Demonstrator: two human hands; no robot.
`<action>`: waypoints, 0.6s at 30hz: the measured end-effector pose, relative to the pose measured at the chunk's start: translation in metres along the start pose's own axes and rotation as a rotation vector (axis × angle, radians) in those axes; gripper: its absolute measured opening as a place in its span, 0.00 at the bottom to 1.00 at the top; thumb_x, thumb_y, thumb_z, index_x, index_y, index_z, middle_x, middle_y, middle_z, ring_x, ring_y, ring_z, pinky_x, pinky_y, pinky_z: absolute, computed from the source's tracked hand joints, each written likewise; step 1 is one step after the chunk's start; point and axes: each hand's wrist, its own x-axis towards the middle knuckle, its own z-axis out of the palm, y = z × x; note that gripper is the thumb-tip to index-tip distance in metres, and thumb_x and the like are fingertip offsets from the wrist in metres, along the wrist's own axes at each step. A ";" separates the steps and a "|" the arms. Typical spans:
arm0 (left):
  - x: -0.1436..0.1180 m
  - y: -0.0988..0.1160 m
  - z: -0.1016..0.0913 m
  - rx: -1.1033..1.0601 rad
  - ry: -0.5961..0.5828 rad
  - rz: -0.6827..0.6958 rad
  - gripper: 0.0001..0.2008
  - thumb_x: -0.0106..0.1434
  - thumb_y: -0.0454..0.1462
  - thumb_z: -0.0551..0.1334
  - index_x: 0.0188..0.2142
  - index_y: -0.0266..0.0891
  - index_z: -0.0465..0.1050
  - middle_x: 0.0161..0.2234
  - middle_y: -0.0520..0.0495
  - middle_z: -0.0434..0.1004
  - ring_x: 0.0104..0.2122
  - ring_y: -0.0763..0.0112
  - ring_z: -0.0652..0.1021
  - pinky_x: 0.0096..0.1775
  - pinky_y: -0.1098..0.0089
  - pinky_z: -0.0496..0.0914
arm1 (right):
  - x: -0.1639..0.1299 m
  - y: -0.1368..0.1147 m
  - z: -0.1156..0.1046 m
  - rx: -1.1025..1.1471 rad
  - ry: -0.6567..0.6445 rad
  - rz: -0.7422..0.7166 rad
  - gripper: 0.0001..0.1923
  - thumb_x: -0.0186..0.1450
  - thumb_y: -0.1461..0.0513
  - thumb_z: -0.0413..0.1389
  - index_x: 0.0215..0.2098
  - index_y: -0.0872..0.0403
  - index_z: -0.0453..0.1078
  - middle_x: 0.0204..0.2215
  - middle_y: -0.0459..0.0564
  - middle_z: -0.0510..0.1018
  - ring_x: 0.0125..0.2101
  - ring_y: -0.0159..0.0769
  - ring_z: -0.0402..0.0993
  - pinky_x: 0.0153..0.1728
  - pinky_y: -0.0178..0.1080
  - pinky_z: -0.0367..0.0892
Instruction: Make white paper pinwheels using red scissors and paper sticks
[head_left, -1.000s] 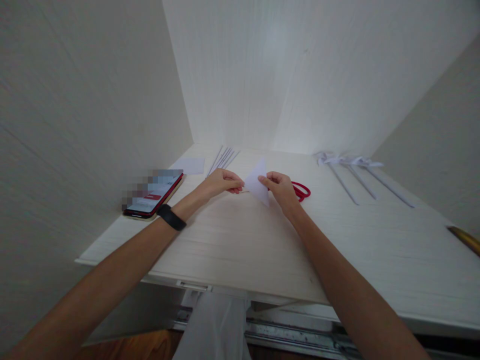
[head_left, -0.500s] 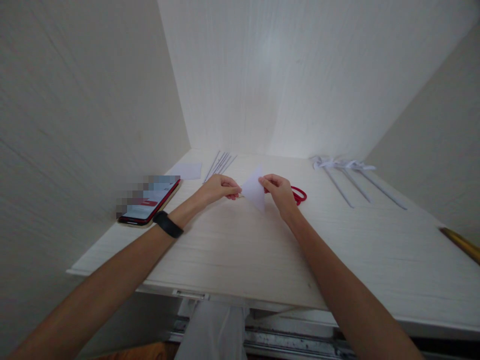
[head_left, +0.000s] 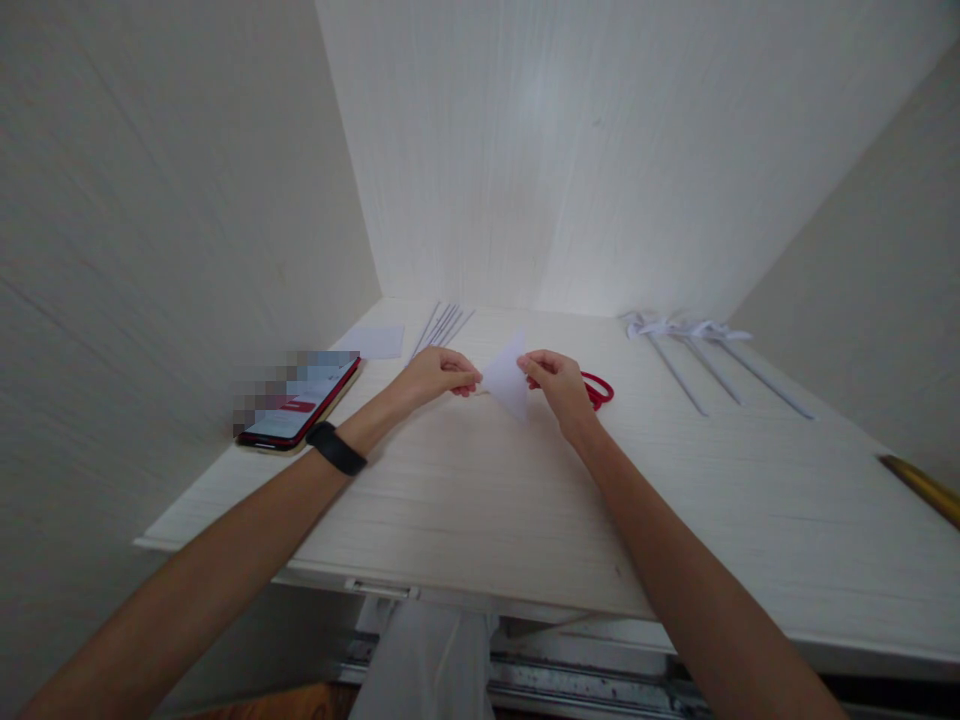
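Paper (head_left: 506,380), a small white piece folded to a triangle, is pinched between my two hands just above the desk (head_left: 480,500). My left hand (head_left: 435,375) grips its left corner between thumb and fingertips, and my right hand (head_left: 555,380) does the same at the right edge, fingers curled in. I judge I am midway through a fold: the sheet is lifted and held taut, its point tipped up, not yet pressed flat. The next move, as I see it, calls for lining the edges up true and running a firm crease without letting the thin sheet slip or buckle.

On my left wrist sits a black band (head_left: 335,448). Just beyond it, near the left wall, a phone (head_left: 300,410) lies screen-up. Behind my right hand, nearly touching it, are red scissors (head_left: 600,390); they crowd the spot where I might lay the paper. Farther back lie a flat white sheet (head_left: 375,342) and a fan of thin white sticks (head_left: 442,325). Far right are finished paper pieces on sticks (head_left: 697,345), well apart from me.
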 end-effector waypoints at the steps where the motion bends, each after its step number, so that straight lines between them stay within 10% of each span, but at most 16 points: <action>1: 0.000 0.000 -0.001 -0.004 0.015 0.001 0.04 0.54 0.30 0.66 0.23 0.33 0.75 0.19 0.51 0.76 0.21 0.78 0.74 0.27 0.76 0.68 | 0.000 0.000 0.000 0.007 -0.004 0.016 0.14 0.49 0.52 0.60 0.25 0.55 0.72 0.20 0.44 0.72 0.22 0.30 0.65 0.27 0.36 0.63; 18: 0.001 -0.002 -0.001 -0.021 0.049 0.015 0.04 0.54 0.30 0.66 0.23 0.33 0.75 0.20 0.50 0.77 0.21 0.77 0.74 0.28 0.75 0.68 | 0.001 0.002 -0.002 -0.038 -0.018 0.033 0.14 0.49 0.52 0.60 0.23 0.54 0.70 0.19 0.44 0.71 0.23 0.30 0.65 0.26 0.36 0.64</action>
